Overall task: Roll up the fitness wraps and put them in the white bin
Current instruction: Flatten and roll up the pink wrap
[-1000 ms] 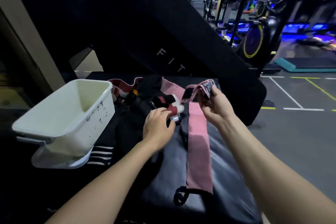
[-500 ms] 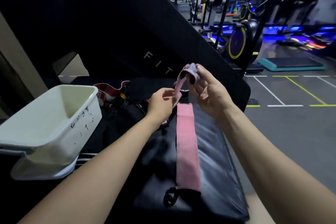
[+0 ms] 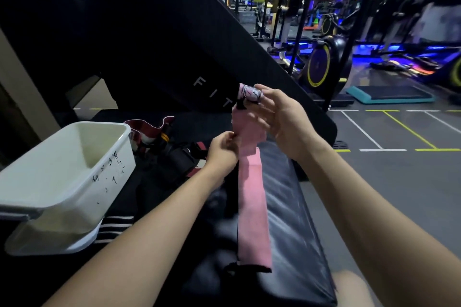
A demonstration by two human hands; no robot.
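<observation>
Right hand pinches the pink wrap by its rolled end; left hand pinches the strip below (tail trailing on the worktop). Slack tension risks a loose, unravelling roll.

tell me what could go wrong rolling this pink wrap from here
1. The right hand holds the started roll only at its fingertips; it could slip and unwind.
2. The pink wrap trails loose down the black bench pad, so it may roll up crooked.
3. The left hand pinches one edge, likely giving uneven tension.
</observation>
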